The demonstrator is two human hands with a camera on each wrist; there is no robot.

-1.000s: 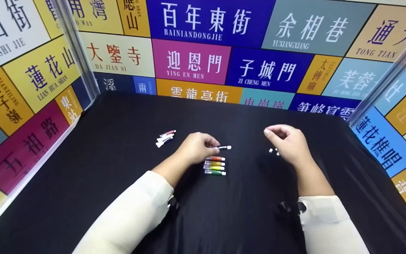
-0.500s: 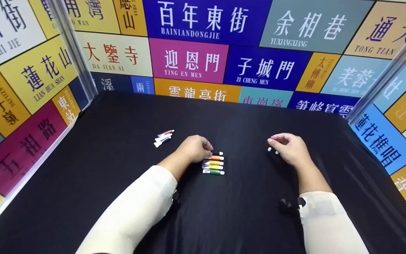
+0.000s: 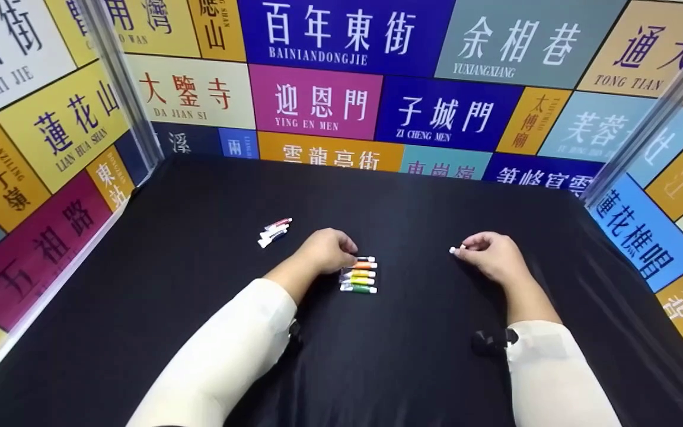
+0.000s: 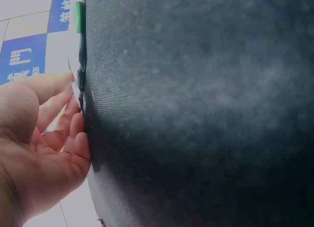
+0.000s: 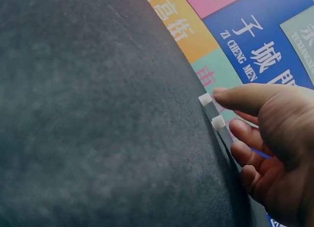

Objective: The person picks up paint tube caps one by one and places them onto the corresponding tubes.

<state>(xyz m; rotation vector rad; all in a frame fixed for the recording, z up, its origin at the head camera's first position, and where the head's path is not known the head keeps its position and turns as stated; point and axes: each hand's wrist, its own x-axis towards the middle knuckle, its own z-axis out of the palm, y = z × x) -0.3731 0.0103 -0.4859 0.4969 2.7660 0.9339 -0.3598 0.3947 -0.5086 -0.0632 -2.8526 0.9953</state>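
My left hand pinches the tail end of a dark paint tube, which lies at the far end of a row on the black cloth. An orange tube, yellowish tubes and a green tube lie side by side below it, white caps pointing right. The left wrist view shows the fingers low at the tubes' tails. To the right, my right hand has its thumb and fingers apart around two small white pieces, which appear to rest on the cloth.
A small pile of tubes, with red, white and blue showing, lies left of my left hand. Black cloth covers the table. Walls of coloured, lettered panels stand behind and at both sides.
My left hand has brought the dark tube down and toward me, onto the cloth at the row's far end. My right hand has lowered to the white pieces.
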